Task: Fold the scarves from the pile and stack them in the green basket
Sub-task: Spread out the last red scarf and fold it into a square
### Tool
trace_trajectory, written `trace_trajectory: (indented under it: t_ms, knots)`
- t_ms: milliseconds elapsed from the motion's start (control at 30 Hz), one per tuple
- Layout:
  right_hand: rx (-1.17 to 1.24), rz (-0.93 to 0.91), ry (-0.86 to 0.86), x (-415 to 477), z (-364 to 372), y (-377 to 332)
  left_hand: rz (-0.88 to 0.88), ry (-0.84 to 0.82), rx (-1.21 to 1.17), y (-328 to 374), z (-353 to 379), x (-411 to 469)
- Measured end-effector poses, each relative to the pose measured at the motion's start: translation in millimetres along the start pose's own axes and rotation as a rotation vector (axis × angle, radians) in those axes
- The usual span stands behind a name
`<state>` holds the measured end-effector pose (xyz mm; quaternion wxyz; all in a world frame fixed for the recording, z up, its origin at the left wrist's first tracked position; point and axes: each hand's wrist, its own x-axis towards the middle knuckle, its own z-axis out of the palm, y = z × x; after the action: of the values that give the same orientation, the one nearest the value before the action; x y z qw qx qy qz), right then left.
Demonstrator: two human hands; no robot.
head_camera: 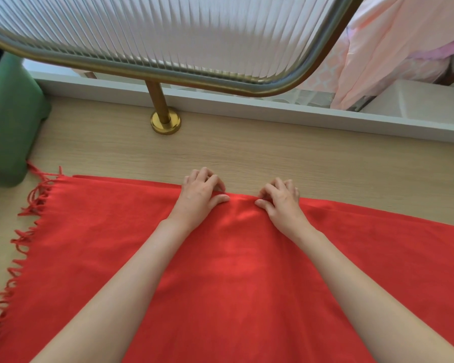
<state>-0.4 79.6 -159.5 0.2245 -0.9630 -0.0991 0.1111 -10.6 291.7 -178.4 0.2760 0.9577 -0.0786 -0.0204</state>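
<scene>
A red scarf point(236, 271) with a fringed left end lies spread flat across the wooden table point(273, 158). Both my hands sit side by side at the middle of its far edge. My left hand point(201, 191) has its fingers curled over that edge and its thumb on top, pinching the fabric. My right hand point(279, 196) grips the same edge with bent fingers, a small gap away. The green basket point(8, 121) stands at the far left of the table, only its side showing, and the scarf's fringe reaches its base.
A ribbed glass screen point(168, 30) in a brass frame rises behind the table on a brass post point(164, 119). A white ledge point(273, 108) runs along the table's back. Pink bedding point(393, 43) lies beyond at the upper right.
</scene>
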Motion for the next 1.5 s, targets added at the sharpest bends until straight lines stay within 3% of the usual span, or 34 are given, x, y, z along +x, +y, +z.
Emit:
trace_trajectory:
  t_ms: [300, 467, 700, 867, 1000, 1333, 1500]
  knots:
    - [0.152, 0.001, 0.089, -3.8, -8.1, -8.7, 0.047, -0.256, -0.111, 26.7, -0.1, 20.9]
    - [0.190, 0.065, 0.148, -7.8, -3.2, -9.3, -0.005, -0.225, -0.317, 42.2, -1.4, 27.3]
    - [0.335, 0.207, 0.139, -4.4, -6.1, -8.2, -0.067, -0.209, -0.276, 42.7, 1.5, 24.0]
    - [0.252, 0.201, 0.062, 0.0, -10.6, -2.5, -0.064, -0.210, -0.249, 43.5, 2.9, 26.1]
    - [0.201, 0.178, 0.035, 0.2, -11.3, -0.5, -0.076, -0.302, -0.293, 40.3, 4.0, 28.5]
    - [0.320, 0.155, 0.106, -5.3, -12.8, 0.9, -0.088, -0.333, -0.234, 44.9, 5.0, 37.0]
    - [0.279, 0.247, 0.301, -35.4, -9.8, 2.1, -0.095, -0.323, -0.185, 47.4, 7.6, 35.6]
